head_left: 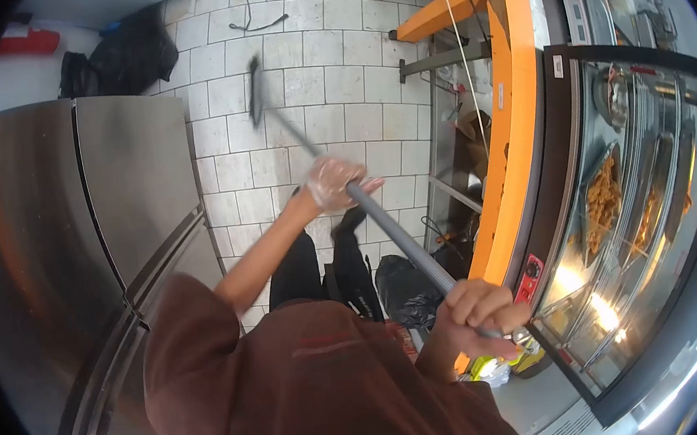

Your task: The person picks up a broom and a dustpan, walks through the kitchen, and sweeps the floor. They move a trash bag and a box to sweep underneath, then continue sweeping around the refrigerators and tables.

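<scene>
A long-handled floor squeegee slants across the view, its grey pole running from lower right to upper left. Its narrow dark head is smeared by motion over the white floor tiles. My left hand, in a clear plastic glove, is closed around the middle of the pole. Near the pole's upper end, my right hand is wrapped tightly around it, close to the warming cabinet's control panel.
Steel fridge doors line the left. On the right stand an orange frame and a glass warming cabinet with trays of food. A black bag sits by my legs. A dark strap lies on the tiles ahead.
</scene>
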Motion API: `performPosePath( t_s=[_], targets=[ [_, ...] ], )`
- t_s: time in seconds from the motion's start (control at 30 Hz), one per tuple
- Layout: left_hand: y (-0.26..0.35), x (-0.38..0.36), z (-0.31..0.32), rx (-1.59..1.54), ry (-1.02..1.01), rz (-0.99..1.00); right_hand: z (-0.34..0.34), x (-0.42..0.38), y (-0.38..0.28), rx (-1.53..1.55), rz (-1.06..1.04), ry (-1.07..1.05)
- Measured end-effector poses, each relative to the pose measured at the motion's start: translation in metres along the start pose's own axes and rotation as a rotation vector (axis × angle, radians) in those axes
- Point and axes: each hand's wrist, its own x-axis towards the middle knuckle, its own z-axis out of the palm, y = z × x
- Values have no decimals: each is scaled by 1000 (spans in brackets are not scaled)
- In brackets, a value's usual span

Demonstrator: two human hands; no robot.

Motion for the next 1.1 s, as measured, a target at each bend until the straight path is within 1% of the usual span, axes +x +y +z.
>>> performPosePath(
  t_s=[0.03, 0.1, 0.17, 0.23, 0.3, 0.33, 0.37, 0.4, 0.43, 0.5, 0.53, 0.57, 0.6, 0.63, 0.67, 0.7, 0.73, 0.77, 0.8, 0.83, 0.87, 0.9, 0.93, 0.97, 1.0, 1.03, 1.1],
  targets=[
    [-5, -25, 13, 37, 132, -41, -7, 5, 13, 75, 71, -105],
    [-5, -60, 11, 3, -156, -365, -21, -11, 47, 214, 270, 59],
    [-10, -112, 32, -203, -63, -716, -27, -9, 91, -320, 325, -203],
    [-12, -159, 53, -172, 53, -951, -38, -34, 136, -119, 965, -259],
    [-20, -216, 106, -55, 195, -1235, -45, -39, 184, 90, 1244, -469],
    [-22, -232, 131, 56, 276, -1237, -57, -54, 205, 109, 1248, -473],
    [-23, -241, 155, 161, 349, -1233, -73, -74, 226, 118, 1297, -548],
    [-26, -240, 182, 224, 419, -1267, -85, -77, 243, 116, 1339, -646],
    [-30, -232, 212, 216, 516, -1389, -81, -55, 238, 77, 1288, -716],
    [-48, -189, 272, 192, 859, -1143, -86, -2, 224, -83, 975, -983],
    [-58, -157, 311, 13, 836, -1228, -78, 42, 208, -45, 901, -989],
    [-62, -93, 289, 108, 942, -990, -68, 87, 192, -3, 831, -983],
    [-64, -24, 263, 218, 1016, -734, -62, 127, 178, 109, 776, -968],
    [-66, 47, 234, 335, 1053, -499, -60, 150, 169, 212, 721, -947],
    [-89, 82, 242, 195, 1033, -474, -58, 151, 170, 210, 737, -963],
    [-110, 111, 232, 87, 827, -618, -54, 154, 179, 77, 557, -1110],
    [-129, 140, 215, -133, 907, -568, -47, 156, 190, -46, 351, -1255],
    [-146, 164, 197, -347, 979, -498, -46, 147, 202, -33, 331, -1290],
    [-157, 176, 184, -341, 1001, -501, -49, 127, 211, -89, 229, -1284],
    [-160, 179, 175, -524, 862, -366, -53, 114, 210, -149, 141, -1267],
    [-160, 186, 159, -593, 808, -285, -54, 129, 191, -273, 96, -1440],
    [-159, 194, 141, -665, 748, -207, -51, 136, 172, -206, 16, -1321],
    [-133, 195, 128, -410, 844, -135, -50, 141, 148, -115, 5, -1200],
    [-103, 186, 112, -272, 816, -151, -48, 147, 124, -27, -17, -1083],
    [-74, 177, 95, -134, 792, -164, -41, 156, 106, 91, -9, -953],
    [-47, 154, 74, -115, 667, -253, -28, 172, 87, 123, 93, -973],
    [-22, 98, 72, 169, 575, -370, -19, 178, 74, 249, 382, -809]
  ],
)
